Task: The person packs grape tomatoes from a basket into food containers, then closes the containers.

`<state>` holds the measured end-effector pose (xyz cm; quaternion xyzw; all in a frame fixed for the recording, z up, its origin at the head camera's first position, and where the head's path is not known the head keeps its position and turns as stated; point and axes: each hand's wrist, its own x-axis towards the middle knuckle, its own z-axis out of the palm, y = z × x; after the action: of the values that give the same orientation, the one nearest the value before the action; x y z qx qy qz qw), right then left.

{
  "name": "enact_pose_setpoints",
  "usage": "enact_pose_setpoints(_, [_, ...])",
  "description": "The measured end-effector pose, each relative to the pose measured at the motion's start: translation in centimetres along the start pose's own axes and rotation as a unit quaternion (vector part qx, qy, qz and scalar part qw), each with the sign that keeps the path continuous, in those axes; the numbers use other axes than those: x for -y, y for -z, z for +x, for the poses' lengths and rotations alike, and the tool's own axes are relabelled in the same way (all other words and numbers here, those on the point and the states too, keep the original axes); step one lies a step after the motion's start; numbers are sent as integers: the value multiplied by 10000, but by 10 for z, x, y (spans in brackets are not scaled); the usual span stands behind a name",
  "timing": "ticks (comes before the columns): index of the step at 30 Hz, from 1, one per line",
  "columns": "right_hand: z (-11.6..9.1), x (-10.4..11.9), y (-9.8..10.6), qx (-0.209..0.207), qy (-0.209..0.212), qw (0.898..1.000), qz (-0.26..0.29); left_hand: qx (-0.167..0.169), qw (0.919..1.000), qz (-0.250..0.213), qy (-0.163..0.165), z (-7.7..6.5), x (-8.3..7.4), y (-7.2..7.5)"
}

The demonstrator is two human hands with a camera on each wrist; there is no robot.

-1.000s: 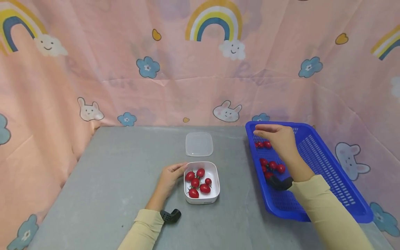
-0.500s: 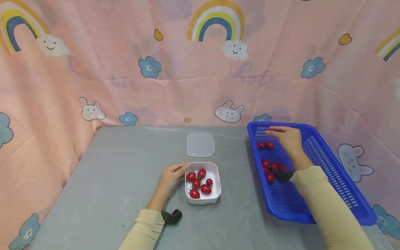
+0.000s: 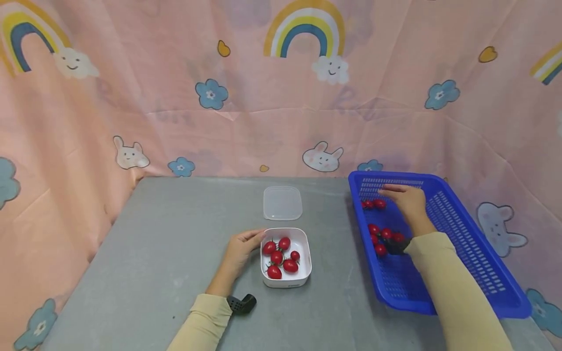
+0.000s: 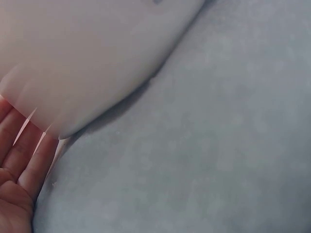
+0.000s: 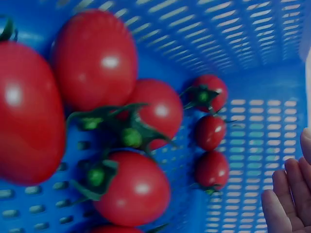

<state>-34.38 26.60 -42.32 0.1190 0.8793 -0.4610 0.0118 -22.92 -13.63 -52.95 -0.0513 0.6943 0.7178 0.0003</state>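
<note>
My left hand (image 3: 239,248) rests against the left side of a square white container (image 3: 287,283) on the table. In the left wrist view its fingers (image 4: 34,160) lie fairly straight along the container's wall. Several cherry tomatoes (image 3: 290,265) with green stems lie inside the container. Over the back of a blue plastic basket (image 3: 406,303), my right hand (image 3: 410,204) reaches in with nothing in its grasp. Just left of it is a small row of cherry tomatoes (image 5: 210,132). A nearer cluster of cherry tomatoes (image 5: 131,187) fills the left of the right wrist view.
A translucent square lid (image 3: 283,204) lies flat behind the white container. The grey table (image 3: 184,219) meets a pink patterned cloth (image 3: 246,126) hanging at the back and sides. The basket stands along the table's right side, with raised slotted walls.
My right hand has moved slightly right and lower into the basket. The left hand stays at the container, whose tomatoes have not moved.
</note>
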Motion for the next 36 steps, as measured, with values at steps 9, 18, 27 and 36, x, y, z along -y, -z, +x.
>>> enact_pose_setpoints(9, [7,-11,-5,0,-40,9998,-173,14,10000,-7,-40,0,0,0])
enact_pose_setpoints(18, [14,-19,-11,-212,-62,9989,-415,38,10000,-22,-70,1,0,0])
enact_pose_setpoints(27, [21,-27,-13,-284,46,9981,-547,121,9999,2,-68,0,-1,2])
enact_pose_setpoints(36, [27,-31,-10,-237,-12,9976,-653,53,9997,229,-91,-2,-2,1])
